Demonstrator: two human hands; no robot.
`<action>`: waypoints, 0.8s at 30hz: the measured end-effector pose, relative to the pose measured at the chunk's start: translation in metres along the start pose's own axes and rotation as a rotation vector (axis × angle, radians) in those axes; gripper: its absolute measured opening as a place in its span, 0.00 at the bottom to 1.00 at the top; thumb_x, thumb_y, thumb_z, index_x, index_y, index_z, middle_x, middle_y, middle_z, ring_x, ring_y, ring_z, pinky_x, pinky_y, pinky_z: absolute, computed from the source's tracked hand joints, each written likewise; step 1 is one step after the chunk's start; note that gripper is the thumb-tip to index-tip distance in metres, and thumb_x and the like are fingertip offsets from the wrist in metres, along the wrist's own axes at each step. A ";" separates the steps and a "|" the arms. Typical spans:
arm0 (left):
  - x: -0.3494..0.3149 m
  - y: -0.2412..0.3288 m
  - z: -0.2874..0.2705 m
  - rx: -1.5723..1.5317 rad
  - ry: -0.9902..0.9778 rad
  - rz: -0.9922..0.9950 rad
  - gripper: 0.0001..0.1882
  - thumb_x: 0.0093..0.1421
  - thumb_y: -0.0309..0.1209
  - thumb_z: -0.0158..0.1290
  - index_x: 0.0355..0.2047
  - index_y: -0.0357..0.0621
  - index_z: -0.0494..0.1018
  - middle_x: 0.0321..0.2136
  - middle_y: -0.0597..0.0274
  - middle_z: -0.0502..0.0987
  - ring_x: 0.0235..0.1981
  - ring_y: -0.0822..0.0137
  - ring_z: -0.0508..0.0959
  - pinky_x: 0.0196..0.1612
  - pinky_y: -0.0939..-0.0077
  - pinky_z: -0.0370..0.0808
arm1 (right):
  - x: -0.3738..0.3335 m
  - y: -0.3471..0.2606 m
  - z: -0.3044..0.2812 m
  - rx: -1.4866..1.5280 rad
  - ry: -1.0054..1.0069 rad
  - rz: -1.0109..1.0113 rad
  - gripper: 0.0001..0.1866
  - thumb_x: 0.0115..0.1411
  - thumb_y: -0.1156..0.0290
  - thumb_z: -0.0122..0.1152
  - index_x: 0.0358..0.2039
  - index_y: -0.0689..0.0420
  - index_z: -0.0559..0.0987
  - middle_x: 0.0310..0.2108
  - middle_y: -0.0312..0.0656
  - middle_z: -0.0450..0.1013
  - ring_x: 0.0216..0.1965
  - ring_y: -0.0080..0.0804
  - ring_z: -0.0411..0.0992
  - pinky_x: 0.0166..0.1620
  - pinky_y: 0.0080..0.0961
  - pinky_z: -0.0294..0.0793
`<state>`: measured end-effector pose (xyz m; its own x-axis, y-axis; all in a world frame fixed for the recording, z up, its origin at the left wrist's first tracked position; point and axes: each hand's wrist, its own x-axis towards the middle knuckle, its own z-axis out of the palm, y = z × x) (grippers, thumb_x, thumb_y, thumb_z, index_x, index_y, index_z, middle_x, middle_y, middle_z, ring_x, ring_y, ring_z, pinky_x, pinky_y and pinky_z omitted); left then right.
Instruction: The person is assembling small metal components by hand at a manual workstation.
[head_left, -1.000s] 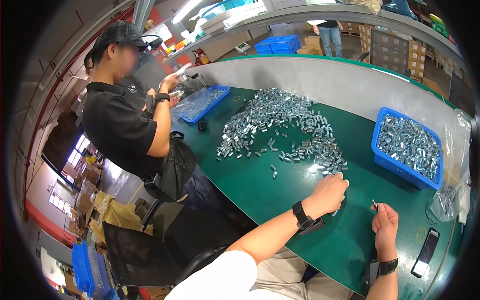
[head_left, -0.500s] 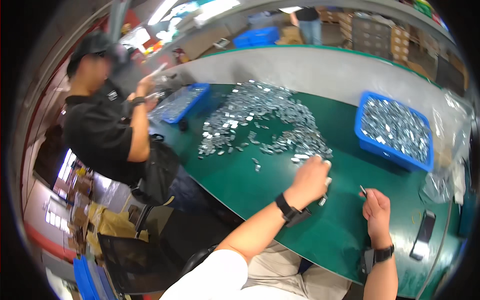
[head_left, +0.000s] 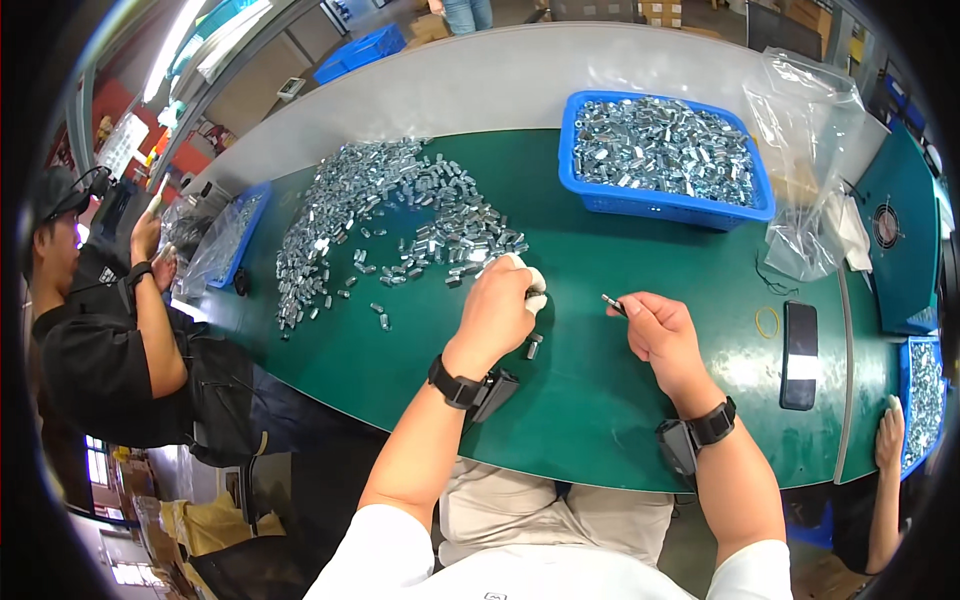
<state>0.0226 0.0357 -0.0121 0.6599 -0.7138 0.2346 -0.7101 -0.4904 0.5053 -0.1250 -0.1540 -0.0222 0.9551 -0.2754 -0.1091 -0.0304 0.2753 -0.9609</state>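
My left hand (head_left: 497, 308) is closed, with white covers on some fingertips, at the near right end of a spread pile of small shiny metal pieces (head_left: 370, 180). They look like long nuts or short sleeves. What its curled fingers grip is mostly hidden. Just below those fingers, a single metal piece (head_left: 533, 346) lies on the green table (head_left: 590, 420). To the right, my right hand (head_left: 662, 338) pinches a slim dark tool (head_left: 613, 304), whose bright metal tip points toward my left hand.
A blue basket (head_left: 670, 203) full of metal pieces stands behind my right hand, with a clear plastic bag (head_left: 800, 150) beside it. A phone (head_left: 799, 355) and a rubber band (head_left: 767, 322) lie right. Co-workers are at left (head_left: 110, 310) and far right (head_left: 888, 440).
The view has swung right and levelled, bringing a co-worker's hand and another blue basket in at far right. Both my hands stay closed; the right still holds the slim tool.
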 end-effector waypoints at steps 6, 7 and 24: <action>0.015 0.031 -0.008 -0.686 -0.137 -0.320 0.03 0.59 0.24 0.57 0.34 0.38 0.77 0.27 0.65 0.75 0.29 0.72 0.75 0.33 0.76 0.72 | -0.001 0.001 0.001 0.041 -0.010 -0.010 0.14 0.68 0.66 0.50 0.36 0.63 0.79 0.14 0.26 0.60 0.16 0.13 0.54 0.21 0.15 0.52; 0.018 0.034 -0.008 -0.784 -0.143 -0.317 0.04 0.60 0.25 0.56 0.34 0.39 0.77 0.27 0.66 0.76 0.28 0.74 0.74 0.32 0.78 0.72 | -0.001 0.000 0.002 0.048 -0.011 -0.014 0.13 0.68 0.66 0.51 0.36 0.62 0.79 0.14 0.26 0.60 0.16 0.13 0.54 0.21 0.15 0.52; 0.009 0.033 0.015 -0.984 -0.245 -0.297 0.06 0.61 0.24 0.55 0.37 0.39 0.79 0.28 0.66 0.78 0.27 0.78 0.75 0.31 0.83 0.72 | -0.004 0.016 0.012 -0.263 0.105 -0.245 0.09 0.66 0.69 0.54 0.37 0.62 0.77 0.23 0.28 0.69 0.21 0.12 0.61 0.23 0.14 0.57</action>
<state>0.0012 0.0059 -0.0056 0.6290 -0.7668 -0.1280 0.0566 -0.1190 0.9913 -0.1262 -0.1370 -0.0343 0.9084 -0.4006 0.1197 0.1077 -0.0524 -0.9928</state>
